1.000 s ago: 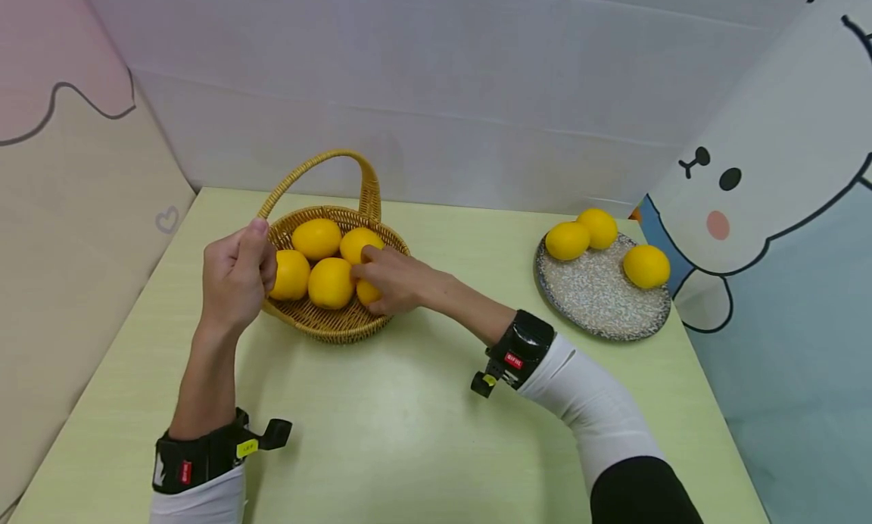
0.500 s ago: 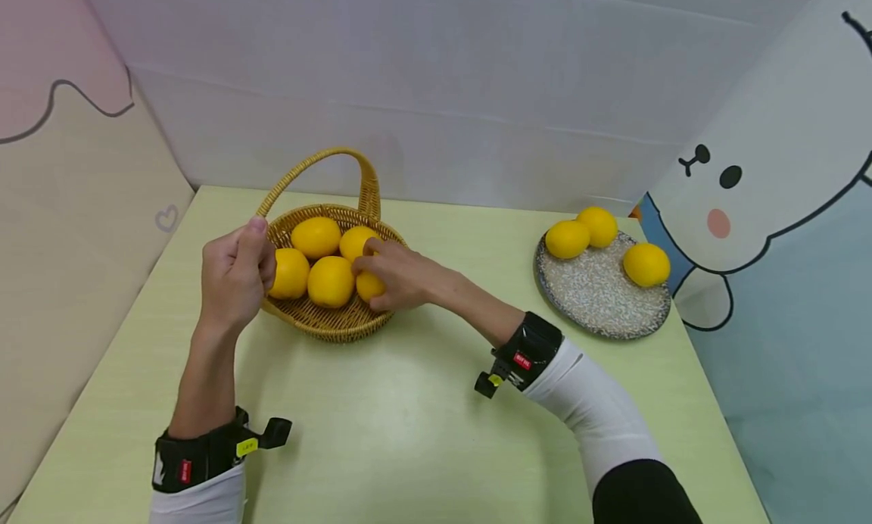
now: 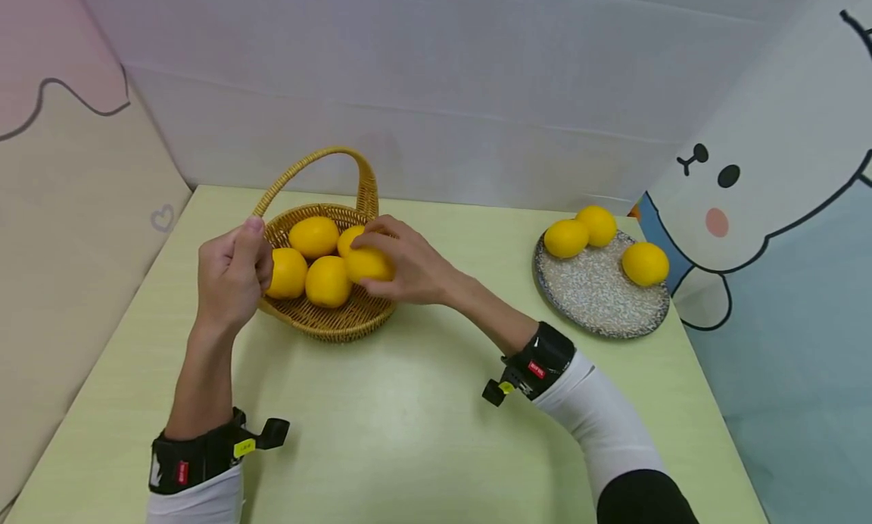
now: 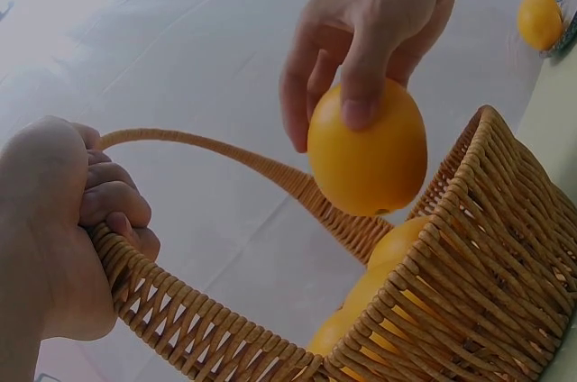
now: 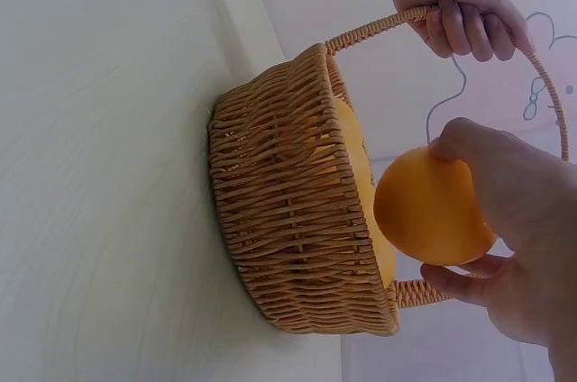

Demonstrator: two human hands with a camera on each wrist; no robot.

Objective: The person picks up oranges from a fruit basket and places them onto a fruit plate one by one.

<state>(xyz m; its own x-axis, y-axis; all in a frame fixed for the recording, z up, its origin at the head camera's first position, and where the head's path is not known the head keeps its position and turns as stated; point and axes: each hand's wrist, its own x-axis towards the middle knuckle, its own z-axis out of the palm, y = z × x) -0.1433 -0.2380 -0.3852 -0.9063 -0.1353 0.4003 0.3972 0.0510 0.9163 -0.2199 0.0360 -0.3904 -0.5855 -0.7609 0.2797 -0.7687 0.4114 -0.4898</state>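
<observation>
My left hand (image 3: 230, 274) grips the arched handle (image 3: 300, 172) of a woven wicker basket (image 3: 341, 331), which stands on the table at the left. My right hand (image 3: 418, 263) holds a round yellow citrus fruit (image 3: 370, 266) between thumb and fingers. In the left wrist view this fruit (image 4: 368, 152) is raised above the basket's rim, apart from the fruits below. Several similar yellow fruits (image 3: 328, 282) lie in the basket. One of them, at the back right, is partly hidden by my right hand and the held fruit.
A speckled grey plate (image 3: 599, 304) sits at the right of the pale table (image 3: 409, 418). Three yellow fruits (image 3: 645, 264) rest along its back and right edge. A white cloth wall (image 3: 477, 92) closes off the table's back edge.
My right hand has lifted one fruit from the right side of the basket, up and slightly back. My left hand keeps its grip on the handle, and the basket stays put.
</observation>
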